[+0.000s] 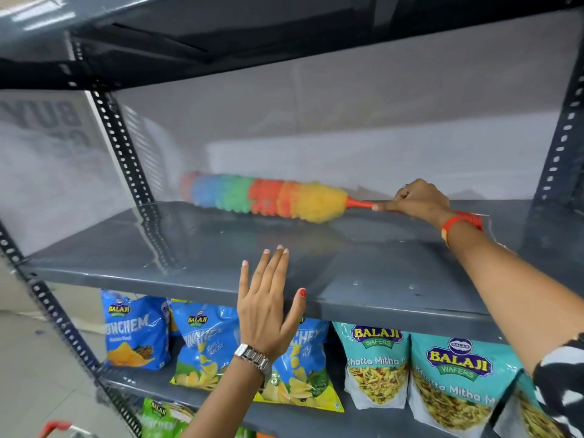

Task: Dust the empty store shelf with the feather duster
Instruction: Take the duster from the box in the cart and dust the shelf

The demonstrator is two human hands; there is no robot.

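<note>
Feather duster (265,199) in hand, you have its rainbow head lying along the back of the grey shelf (158,248), close to the pale rear panel. Its bands run blue, green, red and yellow from the tip toward the orange handle, and the far end is blurred. Your right hand (417,199) is clenched round that handle at the right side of the shelf, forefinger laid along the stem, with an orange band on the wrist. The fluffy head touches the shelf surface, which is otherwise bare and shiny.

Your left hand (268,311) grips nothing: fingers straight and together, thumb spread, palm facing the shelf's front edge. Whether it touches that edge you cannot tell. A metal watch (252,357) sits on that wrist.

Perforated dark uprights (120,143) frame the shelf at either side. On the level below, blue chip bags (136,330) stand at the left and teal Balaji Wafers packs (458,374) at the right, leaning side by side. Lower still, a green bag (161,417) shows, and a red handle (53,426) pokes in at the bottom left corner.
</note>
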